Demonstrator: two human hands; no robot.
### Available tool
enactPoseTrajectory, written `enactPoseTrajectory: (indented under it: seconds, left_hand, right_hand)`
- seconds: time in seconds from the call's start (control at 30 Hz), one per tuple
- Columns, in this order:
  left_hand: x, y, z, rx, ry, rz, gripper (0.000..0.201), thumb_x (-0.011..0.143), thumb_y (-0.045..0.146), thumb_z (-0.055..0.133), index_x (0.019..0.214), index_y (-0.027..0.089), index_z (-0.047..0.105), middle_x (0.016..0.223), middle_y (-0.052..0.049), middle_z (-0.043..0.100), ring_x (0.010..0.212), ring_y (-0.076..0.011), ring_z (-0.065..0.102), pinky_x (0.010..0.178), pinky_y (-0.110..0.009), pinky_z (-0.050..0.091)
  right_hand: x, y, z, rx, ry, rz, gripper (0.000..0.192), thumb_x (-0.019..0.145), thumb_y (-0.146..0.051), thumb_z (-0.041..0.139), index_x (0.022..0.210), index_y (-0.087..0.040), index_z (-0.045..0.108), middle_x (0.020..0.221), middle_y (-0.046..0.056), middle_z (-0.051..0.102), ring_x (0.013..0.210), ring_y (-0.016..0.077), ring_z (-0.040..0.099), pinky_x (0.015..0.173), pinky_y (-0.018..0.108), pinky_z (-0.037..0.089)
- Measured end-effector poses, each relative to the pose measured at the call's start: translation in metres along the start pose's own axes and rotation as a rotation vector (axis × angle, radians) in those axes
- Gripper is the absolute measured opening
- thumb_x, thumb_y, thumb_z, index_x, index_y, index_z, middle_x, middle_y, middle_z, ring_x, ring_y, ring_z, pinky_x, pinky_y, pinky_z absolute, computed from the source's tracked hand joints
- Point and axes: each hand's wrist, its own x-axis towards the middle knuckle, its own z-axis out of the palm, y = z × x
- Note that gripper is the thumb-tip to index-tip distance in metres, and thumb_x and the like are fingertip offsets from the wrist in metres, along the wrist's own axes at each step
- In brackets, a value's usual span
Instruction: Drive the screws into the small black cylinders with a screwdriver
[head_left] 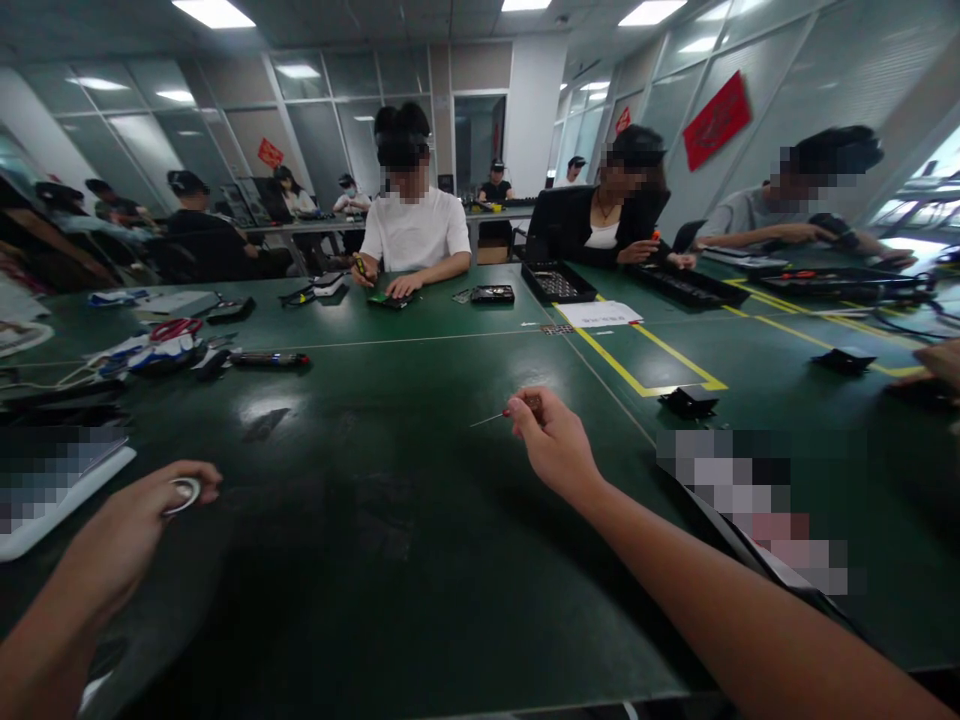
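At the left, my left hand (pixel 142 520) is closed on a small round thing with a pale, shiny rim (pixel 182 495); its exact kind does not show. It is held above the dark green table (pixel 337 600). My right hand (pixel 551 435), right of centre, pinches a thin metal rod (pixel 489 419) by its red end. The rod points left, with its tip free above the tabletop. Whatever lies inside the right fingers is hidden. A wide gap separates my two hands.
A screwdriver-like tool (pixel 270 360) lies at the left, near bundled cables and gloves (pixel 169 345). Black parts trays (pixel 559 283) stand across the table. A small black box (pixel 688 402) sits beyond my right forearm. Opposite, a person in a white shirt (pixel 416 230) works on a board.
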Motion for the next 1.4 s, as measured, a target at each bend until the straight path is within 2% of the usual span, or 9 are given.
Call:
enactPoseTrajectory:
  seconds: [0.07,0.27,0.37,0.47,0.57,0.7,0.83,1.0,1.4]
  left_hand:
    - [0.003,0.034,0.02,-0.031,-0.062,0.02,0.027,0.078,0.04,0.043,0.08,0.025,0.064,0.078,0.006,0.068,0.087,-0.022,0.061,0.083,-0.033,0.043]
    - [0.019,0.116,0.095,-0.165,-0.293,0.338,0.025,0.073,0.031,0.041,0.073,0.02,0.064,0.076,-0.002,0.064,0.079,-0.0222,0.057,0.073,-0.031,0.041]
    - [0.026,0.139,0.138,-0.275,-0.36,0.422,0.021,0.07,0.026,0.04,0.066,0.019,0.06,0.071,-0.003,0.059,0.072,-0.0204,0.052,0.07,-0.031,0.039]
    - [0.029,0.153,0.178,-0.366,-0.396,0.457,0.021,0.073,0.024,0.038,0.063,0.019,0.056,0.068,-0.003,0.056,0.072,-0.0202,0.051,0.069,-0.032,0.037]
    - [0.025,0.158,0.203,-0.363,-0.389,0.47,0.022,0.077,0.021,0.037,0.067,0.019,0.057,0.07,-0.004,0.056,0.074,-0.0208,0.052,0.07,-0.034,0.038]
    - [0.016,0.154,0.212,-0.227,-0.31,0.584,0.016,0.078,0.02,0.051,0.091,0.02,0.061,0.094,-0.005,0.062,0.094,-0.0241,0.056,0.087,-0.039,0.043]
    - [0.015,0.148,0.214,-0.208,-0.275,0.594,0.032,0.079,0.01,0.054,0.109,0.02,0.056,0.108,-0.007,0.061,0.105,-0.0245,0.056,0.096,-0.041,0.045]
    - [0.018,0.147,0.218,-0.263,-0.288,0.571,0.02,0.09,0.019,0.056,0.109,0.02,0.056,0.11,-0.007,0.063,0.105,-0.024,0.058,0.098,-0.042,0.047]
    - [0.019,0.147,0.214,-0.255,-0.33,0.647,0.033,0.09,0.022,0.064,0.123,0.026,0.064,0.119,-0.005,0.067,0.112,-0.0257,0.059,0.104,-0.046,0.044]
  right_hand:
    - [0.0,0.0,0.0,-0.02,-0.023,-0.003,0.025,0.097,-0.044,0.054,0.095,-0.022,0.064,0.067,-0.002,0.063,0.061,0.0163,0.061,0.061,0.03,0.044]
    - [-0.001,0.002,0.0,0.005,-0.025,-0.054,0.022,0.094,-0.038,0.058,0.106,-0.022,0.065,0.088,0.003,0.072,0.08,0.0194,0.068,0.073,0.033,0.05]
    - [0.0,0.001,0.0,-0.005,-0.033,-0.051,0.023,0.094,-0.037,0.056,0.109,-0.022,0.066,0.087,0.003,0.072,0.079,0.0191,0.068,0.073,0.033,0.05]
    - [0.0,-0.002,-0.002,-0.047,-0.053,-0.047,0.024,0.094,-0.042,0.057,0.095,-0.021,0.069,0.08,0.002,0.071,0.073,0.0184,0.065,0.069,0.032,0.048]
    - [-0.001,-0.003,-0.003,-0.053,-0.035,-0.061,0.025,0.093,-0.043,0.059,0.086,-0.021,0.068,0.078,0.002,0.07,0.071,0.0177,0.063,0.067,0.031,0.046]
    - [-0.003,-0.002,-0.003,0.023,0.019,-0.074,0.023,0.095,-0.041,0.058,0.089,-0.021,0.066,0.075,0.001,0.068,0.069,0.0165,0.063,0.067,0.031,0.048]
    - [-0.003,0.002,-0.001,0.153,0.046,-0.062,0.02,0.095,-0.04,0.058,0.097,-0.021,0.065,0.083,0.003,0.072,0.074,0.0175,0.067,0.071,0.033,0.052]
    - [-0.004,0.005,0.002,0.181,0.029,-0.053,0.023,0.095,-0.042,0.059,0.102,-0.021,0.065,0.086,0.004,0.074,0.078,0.0195,0.071,0.075,0.036,0.055]
    - [-0.003,-0.002,0.0,0.034,0.065,-0.033,0.023,0.094,-0.041,0.059,0.103,-0.021,0.066,0.086,0.005,0.076,0.08,0.0212,0.072,0.076,0.036,0.054]
